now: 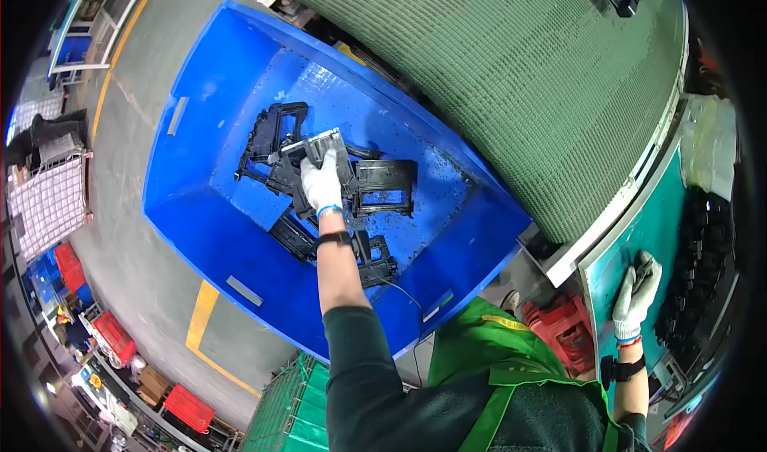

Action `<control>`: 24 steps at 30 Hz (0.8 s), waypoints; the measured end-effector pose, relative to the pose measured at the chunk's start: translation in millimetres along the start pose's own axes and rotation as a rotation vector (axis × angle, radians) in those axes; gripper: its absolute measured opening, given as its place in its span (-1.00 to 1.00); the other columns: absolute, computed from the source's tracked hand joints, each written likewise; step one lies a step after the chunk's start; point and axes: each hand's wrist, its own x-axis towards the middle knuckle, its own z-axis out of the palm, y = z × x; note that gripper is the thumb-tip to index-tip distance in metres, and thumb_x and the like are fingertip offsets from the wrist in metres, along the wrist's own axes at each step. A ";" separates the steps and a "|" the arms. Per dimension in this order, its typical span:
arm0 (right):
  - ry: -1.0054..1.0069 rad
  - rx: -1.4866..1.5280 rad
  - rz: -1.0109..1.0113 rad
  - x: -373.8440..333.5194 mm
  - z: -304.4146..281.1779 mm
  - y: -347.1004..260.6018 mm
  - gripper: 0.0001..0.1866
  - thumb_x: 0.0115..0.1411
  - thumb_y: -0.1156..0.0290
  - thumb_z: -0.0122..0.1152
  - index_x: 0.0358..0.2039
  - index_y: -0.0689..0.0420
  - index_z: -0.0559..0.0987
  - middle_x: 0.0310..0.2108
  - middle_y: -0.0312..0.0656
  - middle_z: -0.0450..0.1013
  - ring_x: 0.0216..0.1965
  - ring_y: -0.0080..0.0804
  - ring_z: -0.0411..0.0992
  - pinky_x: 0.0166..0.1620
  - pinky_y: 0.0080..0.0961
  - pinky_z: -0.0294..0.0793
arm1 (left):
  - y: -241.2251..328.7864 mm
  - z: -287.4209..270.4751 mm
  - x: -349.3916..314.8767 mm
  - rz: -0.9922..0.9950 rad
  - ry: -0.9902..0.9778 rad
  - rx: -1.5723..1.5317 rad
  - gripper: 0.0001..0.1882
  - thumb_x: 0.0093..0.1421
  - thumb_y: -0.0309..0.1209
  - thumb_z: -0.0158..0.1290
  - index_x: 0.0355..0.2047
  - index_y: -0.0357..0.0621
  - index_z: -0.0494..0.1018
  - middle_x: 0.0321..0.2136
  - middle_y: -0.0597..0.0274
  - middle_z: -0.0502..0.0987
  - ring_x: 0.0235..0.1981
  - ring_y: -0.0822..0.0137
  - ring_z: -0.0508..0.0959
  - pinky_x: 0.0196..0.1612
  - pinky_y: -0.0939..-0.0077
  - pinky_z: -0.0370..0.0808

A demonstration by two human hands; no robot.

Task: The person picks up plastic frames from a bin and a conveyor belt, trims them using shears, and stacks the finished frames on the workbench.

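My left hand (322, 184), in a white glove, reaches down into a large blue bin (192, 69). Its fingers are closed on a black plastic frame part (345, 164) with a greyish upper edge. Around it on the bin floor lie more black plastic frames, one of them to the right (386, 187) and another to the left (276, 132). My right hand (637, 300), gloved too, rests over the teal worktop (619, 248) at the right. Its fingers are curled together around a small dark piece (642, 267), whose kind I cannot make out.
A green textured conveyor belt (495, 77) runs past the bin's far right side, with a black part (627, 1) on it. Many black pieces (691, 284) are heaped along the worktop. A red crate (563, 336) stands beneath it. Green mesh (280, 412) borders the bin's near side.
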 end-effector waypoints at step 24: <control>-0.063 -0.201 -0.059 23.2 -13.4 -122.0 -0.75 0.05 0.44 0.36 -0.20 0.05 0.63 -0.33 -0.06 0.55 -0.29 0.00 0.47 -0.15 -0.17 0.48 | 5.2 75.2 -141.7 0.475 -1.178 0.951 0.00 0.09 0.48 -0.01 0.20 -0.14 0.51 0.19 -0.16 0.51 0.24 -0.04 0.50 0.28 0.13 0.41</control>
